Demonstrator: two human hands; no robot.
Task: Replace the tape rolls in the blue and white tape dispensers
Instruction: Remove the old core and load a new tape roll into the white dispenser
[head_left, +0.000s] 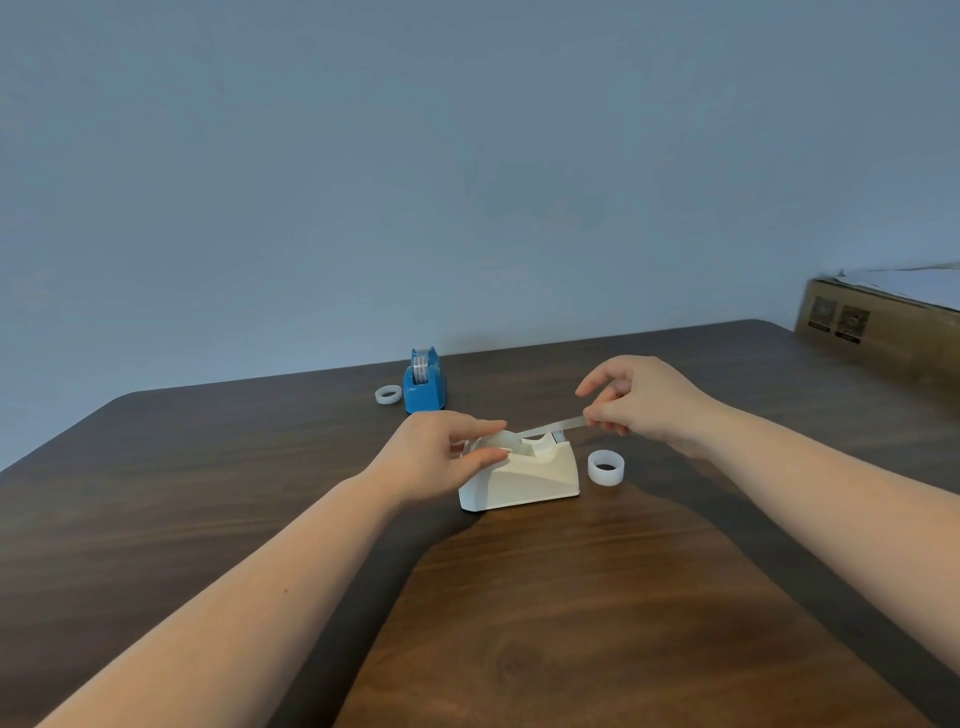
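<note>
White dispenser (524, 475): mid table (571, 597), roll seated inside.
L hand (431, 457): thumb + fingers closed on dispenser's rear end.
R hand (641, 397): pinches tape strip (553, 427), pulled taut over cutter end.
Blue dispenser (425, 382): far edge, roll loaded.
Spare rolls: one (605, 466) just R of white dispenser; one (388, 394) beside blue.

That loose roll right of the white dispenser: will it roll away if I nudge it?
Probably not: the roll stands on its flat end on the table, so it should slide. It looks light and hollow, so a high push might tip it, and then it could roll.
</note>
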